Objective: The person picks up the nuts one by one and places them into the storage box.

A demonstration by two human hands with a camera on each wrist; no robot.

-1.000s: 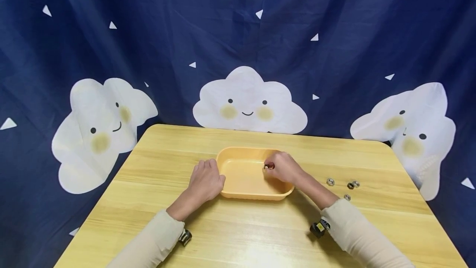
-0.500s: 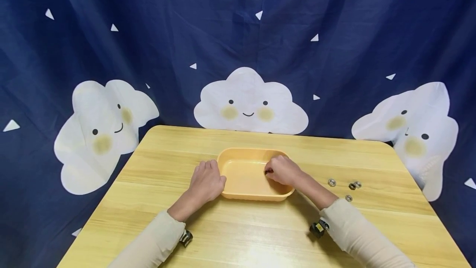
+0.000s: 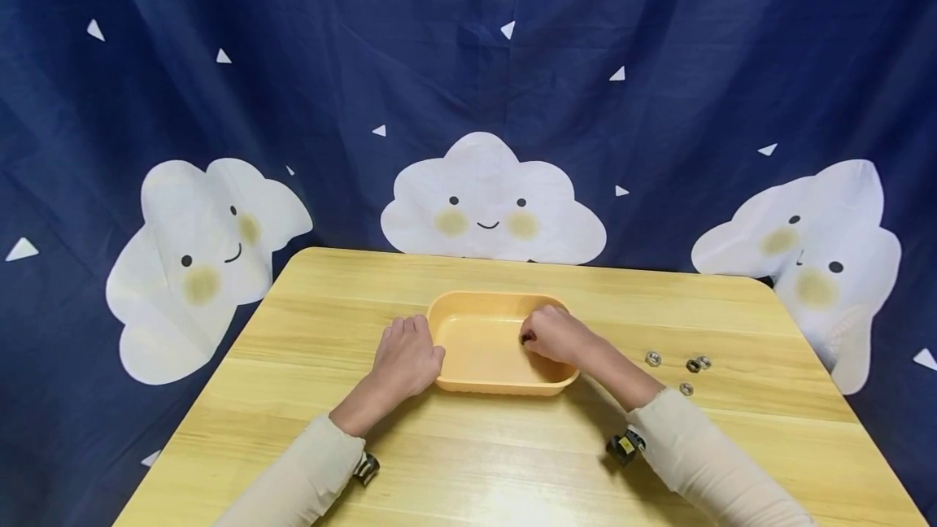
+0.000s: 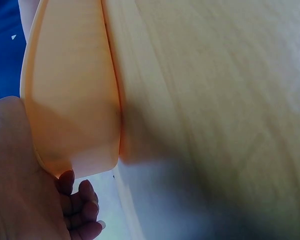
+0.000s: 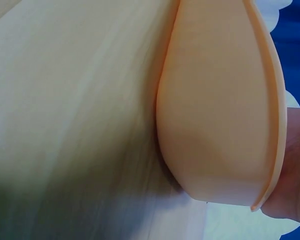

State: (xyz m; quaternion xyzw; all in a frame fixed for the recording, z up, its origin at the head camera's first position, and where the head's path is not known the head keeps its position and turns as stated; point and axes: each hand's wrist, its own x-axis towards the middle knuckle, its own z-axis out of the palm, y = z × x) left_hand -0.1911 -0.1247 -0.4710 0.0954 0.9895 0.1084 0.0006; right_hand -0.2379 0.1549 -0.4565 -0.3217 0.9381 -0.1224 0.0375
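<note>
A shallow yellow-orange plastic tray (image 3: 479,348) stands on the wooden table in the head view. Its left end is held by my left hand (image 3: 405,358), the thumb at the rim; in the left wrist view curled fingers (image 4: 82,212) show beyond the tray's end. My right hand (image 3: 558,335) reaches over the right rim into the tray. Between its fingertips it pinches a small dark nut (image 3: 527,337), mostly covered by the fingers. In the right wrist view the tray wall (image 5: 217,110) hides the fingers and the nut.
Several metal hex nuts lie right of the tray: a silver one (image 3: 653,359), a dark one (image 3: 693,366) touching or overlapping another silver one, and one nearer (image 3: 686,389). The wooden table (image 3: 468,454) ends before a dark blue cloud-patterned curtain (image 3: 468,47).
The right hand has lowered slightly inside the tray with the nut, which is now more hidden by the fingers. The left hand keeps its place at the tray.
</note>
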